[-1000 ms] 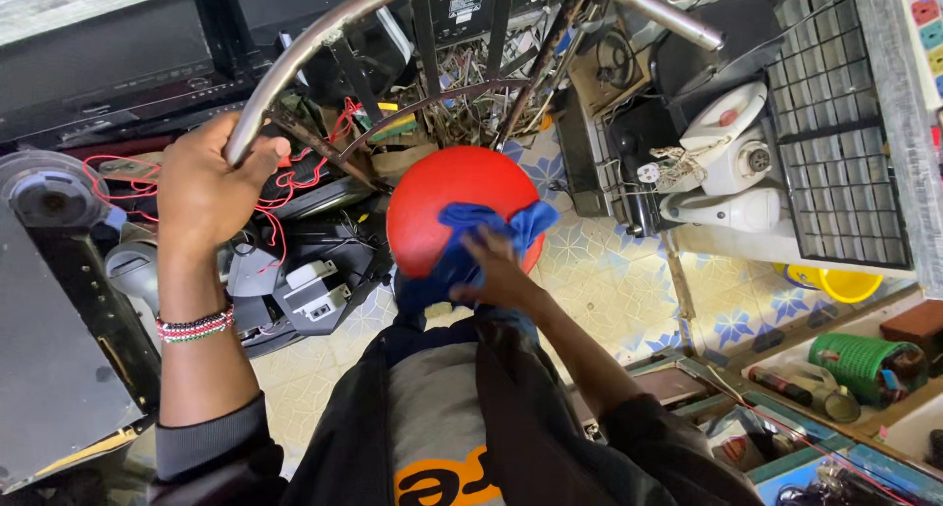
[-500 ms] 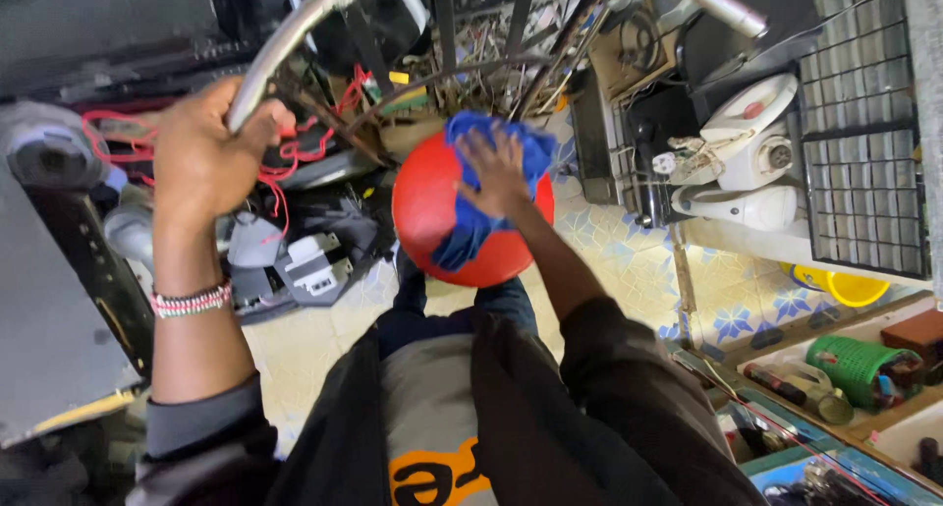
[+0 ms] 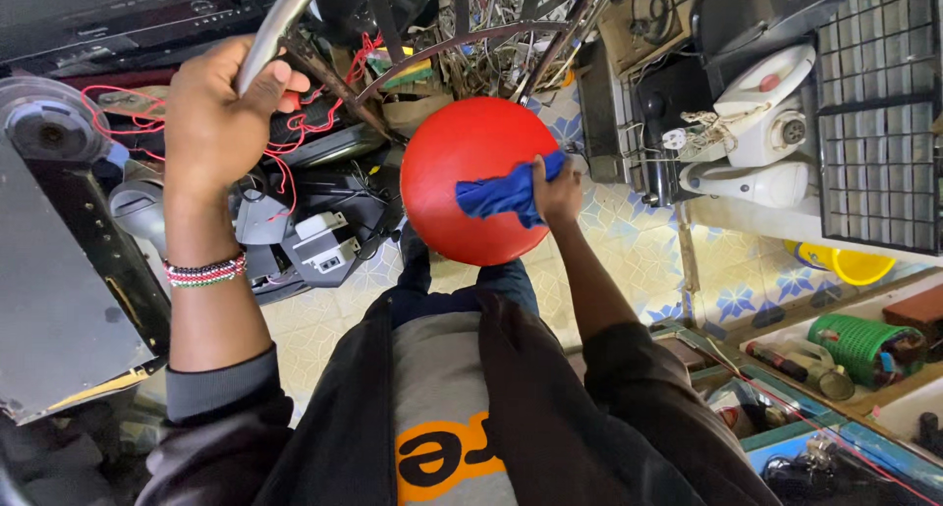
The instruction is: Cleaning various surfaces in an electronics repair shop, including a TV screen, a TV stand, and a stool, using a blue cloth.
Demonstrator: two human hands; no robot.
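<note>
My left hand (image 3: 218, 113) grips a curved silver metal rim (image 3: 277, 20) at the upper left; dark spokes run from it toward a round red dome (image 3: 462, 177) in the middle. My right hand (image 3: 556, 192) presses a blue cloth (image 3: 503, 196) against the right side of the red dome. A beaded bracelet (image 3: 204, 271) sits on my left wrist. My dark jacket and grey shirt fill the lower part of the view.
Electronics with red wires (image 3: 295, 162) lie on the floor at left, beside a grey metal case (image 3: 59, 309). White appliances (image 3: 756, 142) and a black wire rack (image 3: 879, 113) stand at right. A yellow bowl (image 3: 857, 266) and green basket (image 3: 864, 344) sit lower right.
My right hand has wiped the blue cloth from the top of the red dome down to its right side. My left hand keeps its grip on the rim.
</note>
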